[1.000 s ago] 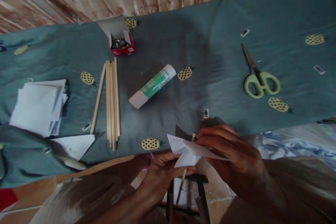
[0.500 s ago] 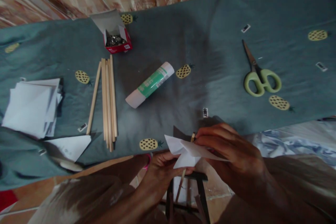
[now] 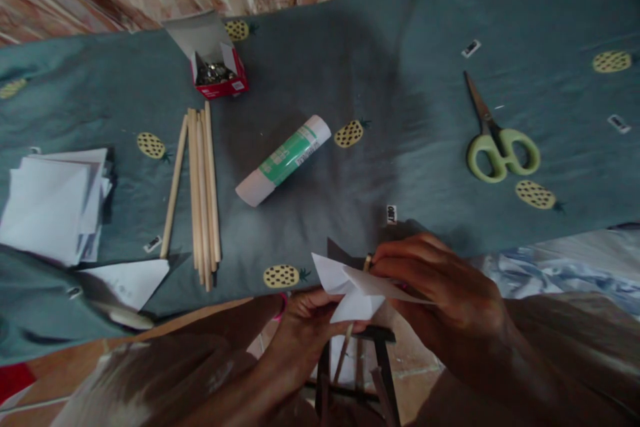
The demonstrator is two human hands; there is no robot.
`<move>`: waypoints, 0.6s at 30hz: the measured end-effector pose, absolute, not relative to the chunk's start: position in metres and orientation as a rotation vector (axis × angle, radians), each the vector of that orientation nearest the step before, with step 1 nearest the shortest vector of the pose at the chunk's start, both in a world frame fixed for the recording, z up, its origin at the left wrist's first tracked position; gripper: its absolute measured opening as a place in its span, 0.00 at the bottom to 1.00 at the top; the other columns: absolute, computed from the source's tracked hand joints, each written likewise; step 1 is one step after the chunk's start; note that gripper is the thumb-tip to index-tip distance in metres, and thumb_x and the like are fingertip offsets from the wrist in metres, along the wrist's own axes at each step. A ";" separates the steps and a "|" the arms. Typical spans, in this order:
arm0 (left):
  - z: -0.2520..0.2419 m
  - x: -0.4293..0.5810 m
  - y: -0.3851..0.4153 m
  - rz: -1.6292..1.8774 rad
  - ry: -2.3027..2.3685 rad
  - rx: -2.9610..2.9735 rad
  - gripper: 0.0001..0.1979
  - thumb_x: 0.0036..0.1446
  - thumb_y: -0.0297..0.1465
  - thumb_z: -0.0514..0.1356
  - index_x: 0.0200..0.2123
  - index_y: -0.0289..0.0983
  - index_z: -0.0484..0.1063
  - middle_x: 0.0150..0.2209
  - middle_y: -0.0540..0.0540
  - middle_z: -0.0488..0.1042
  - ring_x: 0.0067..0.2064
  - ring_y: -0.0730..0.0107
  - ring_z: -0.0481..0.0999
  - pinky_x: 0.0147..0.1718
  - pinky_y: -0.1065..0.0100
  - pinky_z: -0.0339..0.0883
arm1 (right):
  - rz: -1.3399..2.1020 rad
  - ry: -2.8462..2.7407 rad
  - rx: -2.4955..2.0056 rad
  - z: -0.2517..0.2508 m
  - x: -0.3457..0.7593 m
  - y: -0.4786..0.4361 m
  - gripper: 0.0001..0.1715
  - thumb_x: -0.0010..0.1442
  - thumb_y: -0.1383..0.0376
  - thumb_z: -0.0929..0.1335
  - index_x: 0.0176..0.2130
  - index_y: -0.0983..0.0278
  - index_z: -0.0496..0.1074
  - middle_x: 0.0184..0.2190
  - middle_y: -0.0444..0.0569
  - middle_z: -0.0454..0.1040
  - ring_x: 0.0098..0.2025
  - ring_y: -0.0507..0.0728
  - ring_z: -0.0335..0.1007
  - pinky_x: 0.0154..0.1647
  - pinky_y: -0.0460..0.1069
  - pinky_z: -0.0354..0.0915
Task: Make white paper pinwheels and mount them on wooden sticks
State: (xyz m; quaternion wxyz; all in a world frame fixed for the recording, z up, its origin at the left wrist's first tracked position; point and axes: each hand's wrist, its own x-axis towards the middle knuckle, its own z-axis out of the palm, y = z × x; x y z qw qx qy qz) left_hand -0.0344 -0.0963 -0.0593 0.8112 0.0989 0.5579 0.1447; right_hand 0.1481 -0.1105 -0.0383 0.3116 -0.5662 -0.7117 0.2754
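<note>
A white folded paper pinwheel (image 3: 357, 290) sits across a thin wooden stick (image 3: 344, 353) near the cloth's front edge. My left hand (image 3: 305, 333) is closed around the stick, its thumb just below the pinwheel; the other fingers are partly hidden by the paper. On the right, my right hand (image 3: 440, 287) has its fingers pressed together at the pinwheel's right blade, close to the stick's upper end. Its thumb is hidden under the paper.
Behind the pinwheel lies a glue stick (image 3: 283, 160). Wooden sticks (image 3: 203, 193), a paper stack (image 3: 47, 207) and a folded white sheet (image 3: 130, 283) are at left. A red open box (image 3: 220, 83) holds small metal pieces. Green-handled scissors (image 3: 503, 150) rest at right.
Both hands keep the pinwheel and stick almost where they were. The view has shifted slightly, so the things on the table appear a little displaced.
</note>
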 end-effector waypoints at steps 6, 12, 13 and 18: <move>-0.051 -0.031 -0.090 0.287 1.174 0.257 0.17 0.24 0.28 0.76 0.25 0.38 0.82 0.30 0.47 0.82 0.36 0.61 0.80 0.44 0.65 0.72 | 0.755 -1.824 -1.502 -0.035 0.146 -0.108 0.14 0.59 0.72 0.65 0.45 0.58 0.71 0.40 0.51 0.76 0.42 0.60 0.72 0.41 0.57 0.72; -0.050 -0.031 -0.089 0.295 1.159 0.267 0.14 0.28 0.29 0.76 0.25 0.37 0.81 0.28 0.46 0.81 0.33 0.61 0.79 0.41 0.63 0.73 | 0.755 -1.813 -1.545 -0.034 0.146 -0.108 0.16 0.58 0.73 0.65 0.45 0.57 0.71 0.41 0.50 0.76 0.44 0.61 0.73 0.43 0.58 0.71; -0.052 -0.032 -0.090 0.303 1.168 0.256 0.14 0.27 0.30 0.76 0.24 0.37 0.81 0.27 0.46 0.81 0.33 0.61 0.79 0.40 0.63 0.73 | 0.763 -1.809 -1.553 -0.034 0.146 -0.108 0.16 0.58 0.72 0.65 0.45 0.57 0.71 0.41 0.50 0.76 0.44 0.61 0.73 0.43 0.58 0.71; -0.056 -0.033 -0.091 0.333 1.193 0.235 0.15 0.25 0.32 0.77 0.23 0.37 0.81 0.24 0.47 0.80 0.29 0.66 0.78 0.37 0.65 0.73 | 0.823 -1.782 -1.576 -0.028 0.145 -0.103 0.11 0.59 0.72 0.65 0.41 0.58 0.71 0.38 0.49 0.76 0.41 0.59 0.73 0.39 0.55 0.71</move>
